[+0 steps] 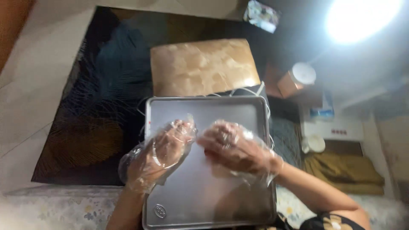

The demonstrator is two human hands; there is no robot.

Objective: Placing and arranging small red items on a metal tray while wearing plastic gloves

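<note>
Tray (204, 200) of grey metal lies right under both hands, approx. in the middle of the view, its long side running away from the person. It is empty, w/ a raised rolled rim all around and a small stamped oval near the front left corner.

Left hand (159, 153) and right hand (232, 149) both wear thin clear plastic gloves, loose and wrinkled. They hover over the tray w/ fingertips nearly meeting. Left grip is released, fingers loosely spread, holding nothing. Right grip is half curled; it seems to pinch the glove film, but picture is blurred, so I cannot tell for sure.

Judgement on handling: tray looks stiff and light, w/ a smooth face that is probably slippery under plastic gloves. Best place to take it is the rim on the two long sides, not the flat bottom.

Around: a tan cushion (204, 67) just beyond the tray's far edge, white cables (255, 91) beside its far right corner, a dark rug (102, 106) at left, a white cup (314, 143) and a round white lid (303, 73) at right, well apart.
</note>
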